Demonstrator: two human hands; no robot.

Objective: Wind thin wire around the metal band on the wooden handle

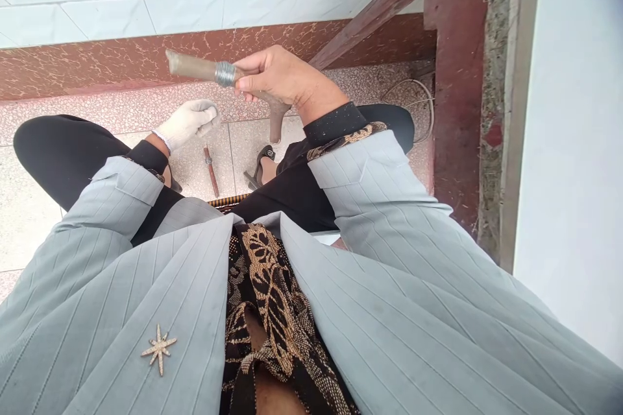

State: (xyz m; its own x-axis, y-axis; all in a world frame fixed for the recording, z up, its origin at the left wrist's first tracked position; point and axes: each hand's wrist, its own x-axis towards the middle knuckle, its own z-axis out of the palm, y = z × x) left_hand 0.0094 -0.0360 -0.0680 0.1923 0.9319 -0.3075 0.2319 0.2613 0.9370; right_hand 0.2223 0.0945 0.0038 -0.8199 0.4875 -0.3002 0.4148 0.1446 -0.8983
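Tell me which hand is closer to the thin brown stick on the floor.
Left. In the picture, the gloved left hand sits just above the thin brown stick, slightly left; the right hand is farther up and right, gripping a forked piece.

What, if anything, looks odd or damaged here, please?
Oddly, only the left hand wears a white fabric glove; the right hand, gripping a brown, angled stick bound with silvery wire, is bare. The rough, greyish strip at picture right looks worn.
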